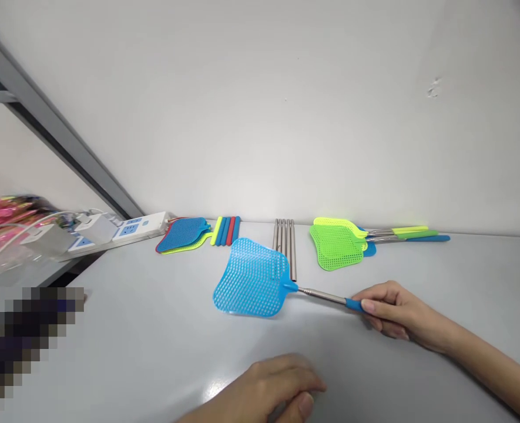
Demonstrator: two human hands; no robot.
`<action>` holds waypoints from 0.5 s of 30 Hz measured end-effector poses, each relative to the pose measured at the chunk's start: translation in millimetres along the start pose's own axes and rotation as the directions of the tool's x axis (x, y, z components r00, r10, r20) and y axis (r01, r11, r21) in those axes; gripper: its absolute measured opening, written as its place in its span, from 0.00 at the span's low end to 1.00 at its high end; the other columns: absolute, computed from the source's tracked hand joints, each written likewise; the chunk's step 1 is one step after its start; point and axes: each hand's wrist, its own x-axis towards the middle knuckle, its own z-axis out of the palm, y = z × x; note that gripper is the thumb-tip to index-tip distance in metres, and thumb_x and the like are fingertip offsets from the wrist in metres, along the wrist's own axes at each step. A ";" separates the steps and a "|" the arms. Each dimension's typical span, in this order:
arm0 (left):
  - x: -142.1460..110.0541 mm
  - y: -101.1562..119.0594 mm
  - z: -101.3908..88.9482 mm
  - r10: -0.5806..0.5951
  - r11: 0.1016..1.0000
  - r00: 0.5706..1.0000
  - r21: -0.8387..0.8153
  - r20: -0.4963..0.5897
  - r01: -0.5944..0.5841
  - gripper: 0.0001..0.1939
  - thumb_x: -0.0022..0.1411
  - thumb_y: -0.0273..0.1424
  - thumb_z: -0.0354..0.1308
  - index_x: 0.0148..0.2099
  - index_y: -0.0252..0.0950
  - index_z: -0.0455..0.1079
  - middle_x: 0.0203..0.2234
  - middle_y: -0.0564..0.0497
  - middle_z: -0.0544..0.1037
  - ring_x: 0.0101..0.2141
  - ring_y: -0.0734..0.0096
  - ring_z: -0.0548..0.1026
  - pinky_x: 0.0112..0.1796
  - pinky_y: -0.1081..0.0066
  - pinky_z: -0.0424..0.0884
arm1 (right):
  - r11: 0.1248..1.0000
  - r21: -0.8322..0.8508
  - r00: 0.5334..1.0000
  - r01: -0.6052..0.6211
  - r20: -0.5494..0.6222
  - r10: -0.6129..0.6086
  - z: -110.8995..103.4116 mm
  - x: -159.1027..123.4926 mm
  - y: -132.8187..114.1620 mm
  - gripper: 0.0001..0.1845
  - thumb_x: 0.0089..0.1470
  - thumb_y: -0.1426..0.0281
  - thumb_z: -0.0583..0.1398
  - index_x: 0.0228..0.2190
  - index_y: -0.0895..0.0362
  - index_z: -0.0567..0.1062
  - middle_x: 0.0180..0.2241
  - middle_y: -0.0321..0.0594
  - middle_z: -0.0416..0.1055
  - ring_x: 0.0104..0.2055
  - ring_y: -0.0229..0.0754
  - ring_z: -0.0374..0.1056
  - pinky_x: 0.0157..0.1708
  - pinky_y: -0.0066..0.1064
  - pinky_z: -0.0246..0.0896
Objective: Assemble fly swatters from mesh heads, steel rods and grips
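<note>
A blue fly swatter (253,282) with a perforated paddle, a steel rod and a blue grip is held over the grey table. My right hand (389,311) is closed around its grip, thumb on top, and the paddle points left. Near the front edge of the view, my left hand (277,385) hovers with nothing in it, fingers loosely bent and thumb apart. Behind the paddle lie several steel rods (292,252), partly covered by it. Several swatters, a green one (339,247) uppermost, are piled at the back right with their grips pointing right.
Loose swatter heads (183,233) in blue, yellow and red lie stacked at the back left. Beside them are several coloured grips (225,231). A white power strip (140,226) with plugs runs along the left edge. Behind everything stands a pale wall (260,117).
</note>
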 end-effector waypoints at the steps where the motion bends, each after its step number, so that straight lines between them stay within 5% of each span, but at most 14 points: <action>1: -0.4 1.9 -2.5 0.019 0.998 1.000 0.063 0.001 -0.019 0.16 0.63 0.30 0.42 0.49 0.36 0.65 0.41 0.43 0.73 0.41 0.68 0.70 0.42 0.73 0.67 | 0.999 0.038 1.000 0.010 0.002 -0.010 -1.2 0.5 1.0 0.17 0.51 0.60 0.57 0.30 0.62 0.75 0.17 0.31 0.59 0.13 0.24 0.43 0.13 0.23 0.35; 4: -2.1 5.1 -8.7 0.020 0.970 1.000 0.243 -0.007 -0.018 0.16 0.62 0.29 0.45 0.51 0.39 0.65 0.43 0.45 0.73 0.42 0.66 0.70 0.44 0.71 0.66 | 0.996 0.089 1.000 0.015 0.016 -0.016 -5.9 1.1 1.7 0.17 0.50 0.60 0.59 0.35 0.62 0.74 0.16 0.30 0.57 0.14 0.25 0.42 0.14 0.23 0.36; 7: -4.0 4.6 -13.0 0.001 0.943 1.000 0.333 -0.017 0.004 0.15 0.61 0.29 0.46 0.50 0.38 0.66 0.42 0.45 0.73 0.42 0.64 0.70 0.44 0.68 0.66 | 1.000 -0.028 0.999 -0.014 -0.042 0.013 -12.4 -0.8 -5.1 0.19 0.46 0.60 0.61 0.38 0.60 0.74 0.16 0.30 0.56 0.16 0.28 0.45 0.16 0.24 0.39; 11: -5.2 0.6 -16.7 -0.004 0.944 0.999 0.330 -0.053 0.022 0.15 0.61 0.30 0.48 0.49 0.38 0.66 0.42 0.46 0.71 0.42 0.65 0.68 0.45 0.67 0.65 | 0.955 -0.296 0.992 -0.005 -0.121 -0.032 -27.2 -7.5 -25.8 0.15 0.44 0.59 0.62 0.32 0.56 0.76 0.27 0.37 0.65 0.24 0.34 0.53 0.21 0.26 0.48; 15: -4.7 -4.3 -18.9 -0.016 0.934 0.997 0.356 -0.080 0.043 0.14 0.60 0.28 0.48 0.49 0.38 0.65 0.42 0.46 0.70 0.43 0.64 0.67 0.46 0.64 0.64 | 0.898 -0.437 0.972 0.048 -0.188 -0.143 -55.2 -16.7 -42.1 0.16 0.50 0.59 0.57 0.22 0.57 0.74 0.20 0.35 0.59 0.24 0.35 0.51 0.23 0.29 0.47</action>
